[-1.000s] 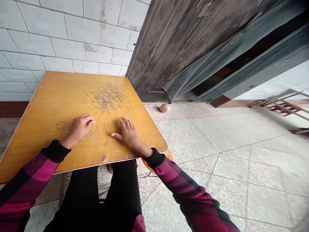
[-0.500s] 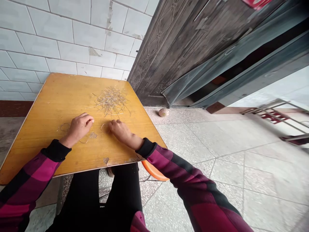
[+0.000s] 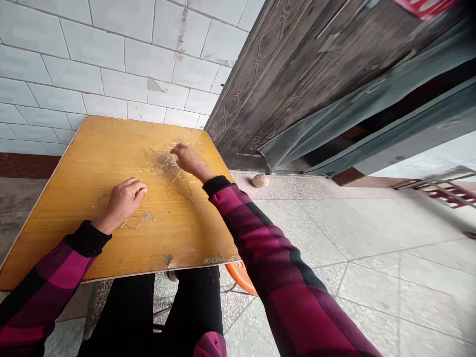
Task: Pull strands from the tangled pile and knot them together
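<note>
A loose tangle of thin metal wires point(image 3: 161, 161) lies on the yellow wooden table point(image 3: 107, 144). My right hand point(image 3: 188, 158) is over the tangle's right side, palm down, its fingers reaching left and slightly bent; the thumb is hidden. Nearer to me, a separate curved wire point(image 3: 174, 193) lies by itself. My left hand point(image 3: 124, 201) rests on the table at the left, fingers curled together and thumb against them. Loops of thin wire point(image 3: 132, 223) come out from under it on two sides; whether its fingers grip them is hidden.
A white tiled wall point(image 3: 107, 54) stands behind the table. To the right are a dark carved wooden door point(image 3: 260, 74) and a grey-green curtain point(image 3: 297, 141). A roundish object point(image 3: 261, 181) lies on the floor by the door. An orange stool point(image 3: 241, 275) shows under the table's near right corner.
My right hand has moved forward from the table's middle to the wire tangle, uncovering a curved wire where it was. My left hand has stayed about where it was. The view has shifted slightly.
</note>
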{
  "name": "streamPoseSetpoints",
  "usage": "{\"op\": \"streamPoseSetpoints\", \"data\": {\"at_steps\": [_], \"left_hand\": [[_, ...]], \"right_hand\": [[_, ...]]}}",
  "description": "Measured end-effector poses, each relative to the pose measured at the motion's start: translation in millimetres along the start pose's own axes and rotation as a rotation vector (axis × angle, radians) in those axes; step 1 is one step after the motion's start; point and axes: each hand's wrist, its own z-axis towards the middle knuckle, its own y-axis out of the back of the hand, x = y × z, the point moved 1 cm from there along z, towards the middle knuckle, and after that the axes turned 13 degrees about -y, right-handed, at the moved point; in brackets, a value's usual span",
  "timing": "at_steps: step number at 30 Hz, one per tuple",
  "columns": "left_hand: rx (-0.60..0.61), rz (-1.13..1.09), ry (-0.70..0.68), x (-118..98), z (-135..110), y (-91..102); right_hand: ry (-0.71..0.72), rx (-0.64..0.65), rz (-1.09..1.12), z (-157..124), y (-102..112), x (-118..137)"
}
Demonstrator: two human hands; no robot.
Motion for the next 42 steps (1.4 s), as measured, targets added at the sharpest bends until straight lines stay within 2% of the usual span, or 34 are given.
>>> {"op": "streamPoseSetpoints", "data": {"at_steps": [2,5,10,13,16,19,24,26,28,30,33,34,37,39,42], "left_hand": [[-0.010,0.015,0.016,-0.5,1.5,2.7],[-0.017,0.034,0.019,-1.8,4.0,7.8],[0.011,0.134,0.020,8.6,8.0,29.4],[0.073,0.195,0.083,23.0,8.5,46.0],[0.196,0.217,0.123,33.5,5.9,52.0],[0.301,0.215,0.101,35.0,2.1,42.8],[0.361,0.208,0.103,31.5,0.2,22.6],[0.388,0.229,0.161,34.5,1.6,26.1],[0.382,0.233,0.238,39.0,3.8,36.8],[0.366,0.171,0.285,41.7,6.1,48.0],[0.393,-0.024,0.262,38.5,8.0,51.5],[0.422,-0.093,0.228,35.8,8.1,48.4],[0.520,-0.198,0.098,27.1,7.2,34.2],[0.551,-0.165,0.057,23.9,6.4,26.9],[0.569,-0.101,0.053,23.5,5.1,22.0]], "right_hand": [[-0.013,-0.079,0.056,2.4,3.3,-5.6],[-0.026,-0.120,0.088,-22.3,3.9,-7.6],[-0.005,0.219,-0.117,-82.0,-13.5,3.2],[-0.024,0.273,-0.148,-94.9,-27.1,6.9],[0.000,0.263,-0.148,-93.4,-33.5,10.1],[0.001,0.233,-0.138,-85.9,-28.5,12.6],[-0.121,0.093,-0.066,-58.8,-6.8,-0.6],[-0.207,0.005,-0.017,-49.0,-2.0,-10.4],[-0.229,-0.076,0.054,-48.1,-2.4,-13.9],[-0.122,-0.117,0.157,-59.9,-7.4,-4.3],[0.251,-0.097,0.297,-96.4,-17.7,35.4],[0.402,-0.086,0.290,-110.0,-20.9,52.3],[0.686,-0.171,0.132,-139.9,-28.4,97.2],[0.746,-0.210,0.056,-145.7,-32.6,114.3],[0.760,-0.189,0.049,-140.4,-38.0,117.7]]}}
